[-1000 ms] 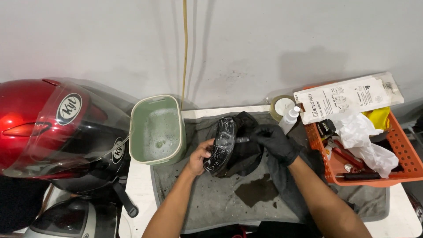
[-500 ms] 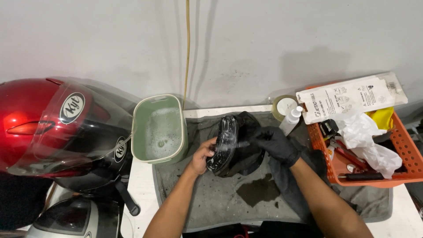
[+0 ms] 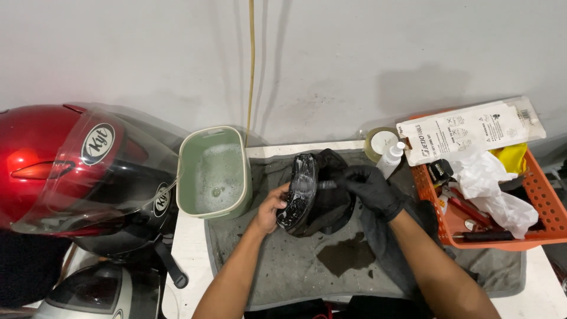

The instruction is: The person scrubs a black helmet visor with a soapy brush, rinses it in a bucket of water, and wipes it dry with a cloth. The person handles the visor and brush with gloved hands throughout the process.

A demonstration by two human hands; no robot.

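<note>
My left hand (image 3: 273, 208) grips soapy black helmet pad (image 3: 302, 192), barely moved since a second ago; gloved right hand (image 3: 371, 188) pinching small brush (image 3: 326, 185), still scrubbing; soap basin (image 3: 214, 172) unchanged

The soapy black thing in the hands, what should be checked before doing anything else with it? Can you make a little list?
1. Soapy black curved pad held firmly: ok, the bare left hand holds its lower edge.
2. Black-gloved right hand on its tool: ok, its grip is closed on a small handle pressed to the pad; the tool's kind cannot be told.
3. Grey cloth mat under the work: ok, but it has a dark wet patch.
4. Pale green rectangular plastic tub upright, close by: ok, foamy water inside.
5. Orange plastic basket away from the wet patch: ok.
6. Pad's far side clean: cannot tell, hidden.
</note>
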